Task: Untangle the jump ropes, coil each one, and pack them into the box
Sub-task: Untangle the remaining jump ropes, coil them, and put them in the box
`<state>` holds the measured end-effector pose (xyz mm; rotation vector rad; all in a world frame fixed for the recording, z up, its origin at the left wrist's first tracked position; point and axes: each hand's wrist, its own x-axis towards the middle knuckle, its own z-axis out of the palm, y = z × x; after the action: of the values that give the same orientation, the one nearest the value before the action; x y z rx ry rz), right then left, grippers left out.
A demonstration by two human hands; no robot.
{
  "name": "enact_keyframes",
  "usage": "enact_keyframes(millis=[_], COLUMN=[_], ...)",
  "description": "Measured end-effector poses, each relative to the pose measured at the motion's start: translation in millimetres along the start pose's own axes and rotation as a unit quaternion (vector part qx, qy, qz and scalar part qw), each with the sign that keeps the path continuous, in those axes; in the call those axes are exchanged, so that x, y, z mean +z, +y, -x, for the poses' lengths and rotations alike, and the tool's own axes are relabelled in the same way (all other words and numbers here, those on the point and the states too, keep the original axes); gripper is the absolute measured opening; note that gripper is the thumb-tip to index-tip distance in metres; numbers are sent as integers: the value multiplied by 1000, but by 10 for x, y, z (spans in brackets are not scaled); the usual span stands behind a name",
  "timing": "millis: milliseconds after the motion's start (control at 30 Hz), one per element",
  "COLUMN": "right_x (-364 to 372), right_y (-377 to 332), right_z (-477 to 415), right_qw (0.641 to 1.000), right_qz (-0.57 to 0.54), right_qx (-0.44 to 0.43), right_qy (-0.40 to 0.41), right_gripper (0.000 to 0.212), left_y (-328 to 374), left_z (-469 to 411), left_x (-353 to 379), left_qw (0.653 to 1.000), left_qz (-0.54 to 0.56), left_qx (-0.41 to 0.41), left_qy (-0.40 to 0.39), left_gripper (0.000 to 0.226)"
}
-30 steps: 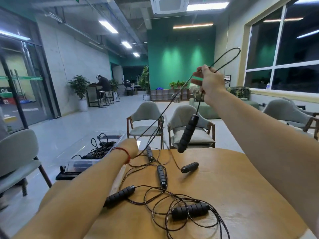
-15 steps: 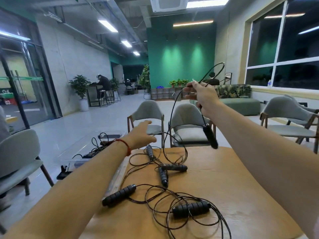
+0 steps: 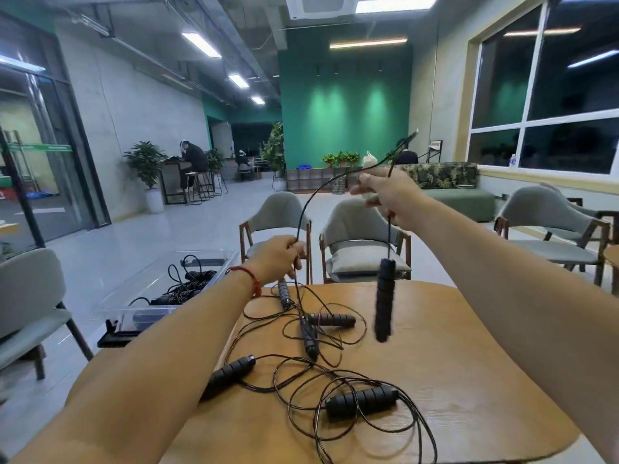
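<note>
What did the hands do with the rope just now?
The right hand came down a little, so the handle hanging from it dropped nearer the table. The left hand, open a moment ago, now grips the cord between the hands. The front tangle and the box stayed put.
</note>
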<state>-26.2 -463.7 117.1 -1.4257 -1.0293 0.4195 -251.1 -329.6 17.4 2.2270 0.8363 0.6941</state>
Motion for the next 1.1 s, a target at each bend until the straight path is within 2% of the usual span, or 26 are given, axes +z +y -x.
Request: enact_keyframes(millis=[100,200,267,367,400,467,533,600,700,767,800,867,967,1033,1100], right_x=[-14,95,219,419,478,578,664,742,800,753,712,644,572,496,419], right_y=[204,461,566,584,562,495,432,388,262,118,46,-92,-272,-367,-433], right_z=[62,89,107,132,144,157,193,211,261,268,242,176,93,54,34], right_qw=[982,943,921,914,923,956,970,975,986,993,995,996,984,977,982], right_qz=[162,276,328,368,349,231,121,105,65,13,7,-30,-165,-206,-179], right_qx=[65,95,101,62,38,6,-9,-33,-45,-39,-40,-49,-48,-54,-61], right_qy=[-70,-163,-185,-158,-156,-181,-210,-193,-148,-114,-96,-71,-44,-15,9], right_gripper=[24,35,40,43,43,42,29,20,33,37,39,43,43,42,44], left_y=[220,549,770,1019,1068,1119,1133,1126,1057,928,844,642,389,278,244], left_z=[-89,-170,-181,-155,-152,-141,-122,-109,-97,-80,-64,-31,52,64,37], left_x=[-168,-376,-481,-574,-596,-616,-608,-599,-574,-513,-459,-324,-146,-76,-65], left_qw=[992,971,962,954,952,949,947,943,947,970,983,997,989,988,996], left_qz=[48,141,192,253,266,279,285,288,255,164,109,42,-16,-42,-30], left_qx=[40,73,85,93,98,115,134,156,164,131,108,60,15,7,2], left_qy=[109,180,173,129,118,95,70,65,105,125,98,-14,-147,-148,-84], left_gripper=[29,31,29,27,27,28,29,31,34,40,43,48,40,36,39])
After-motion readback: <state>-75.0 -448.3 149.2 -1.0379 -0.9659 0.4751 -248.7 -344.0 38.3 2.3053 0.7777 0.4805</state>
